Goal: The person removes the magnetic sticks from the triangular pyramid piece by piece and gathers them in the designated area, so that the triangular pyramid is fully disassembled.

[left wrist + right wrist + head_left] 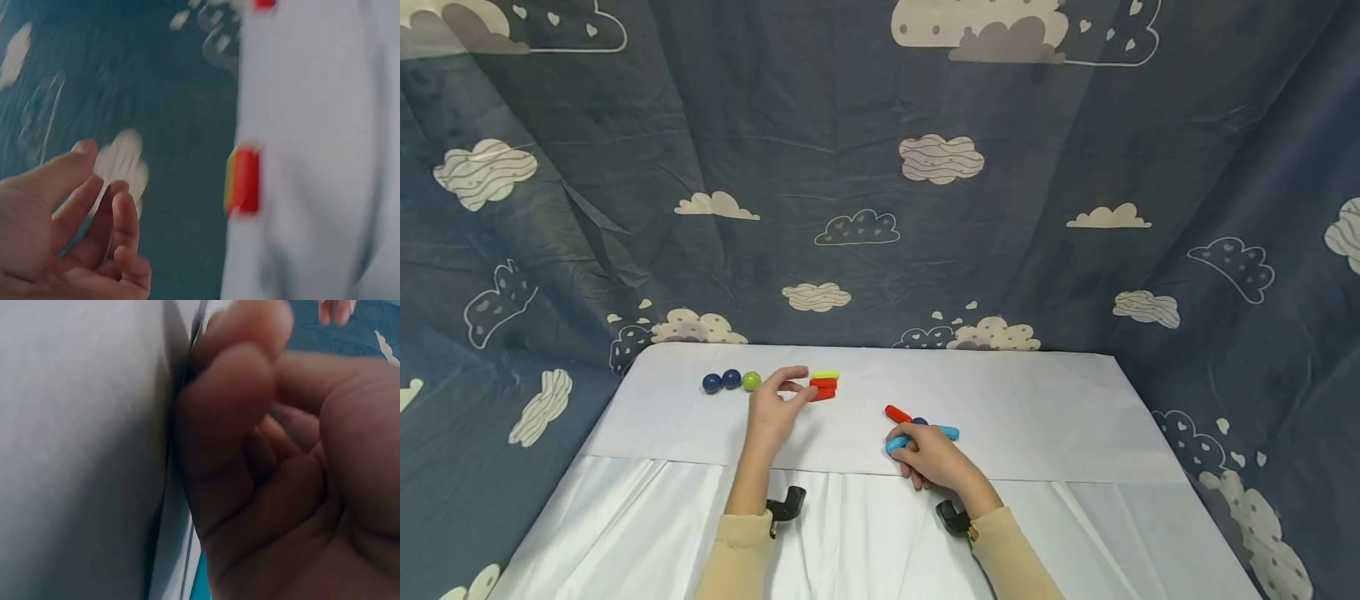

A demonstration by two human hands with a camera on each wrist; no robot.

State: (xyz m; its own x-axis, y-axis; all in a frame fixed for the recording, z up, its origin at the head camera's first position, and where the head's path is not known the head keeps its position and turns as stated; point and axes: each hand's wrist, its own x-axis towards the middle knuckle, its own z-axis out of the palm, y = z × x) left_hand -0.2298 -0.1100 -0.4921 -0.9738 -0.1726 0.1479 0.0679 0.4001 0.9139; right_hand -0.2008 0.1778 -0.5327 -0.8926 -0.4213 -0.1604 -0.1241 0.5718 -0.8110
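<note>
My left hand [771, 417] hovers just left of a small stack of short red sticks [823, 389] with a yellow-green stick [825, 375] behind. In the left wrist view its fingers [128, 219] are loosely bent and hold nothing, and the red stick [245, 181] lies apart from them. My right hand [934, 455] pinches a short light blue stick [896, 444] low over the white table. Just beyond that hand are another red stick [897, 413], a dark blue ball [919, 421] and a second light blue stick [951, 432], partly covered. The right wrist view shows mostly curled fingers [228, 412].
Two dark blue balls [721, 381] and a green ball [751, 381] sit in a row at the back left of the white tabletop [1037, 400]. A dark cloud-patterned curtain [850, 125] stands behind and along both sides.
</note>
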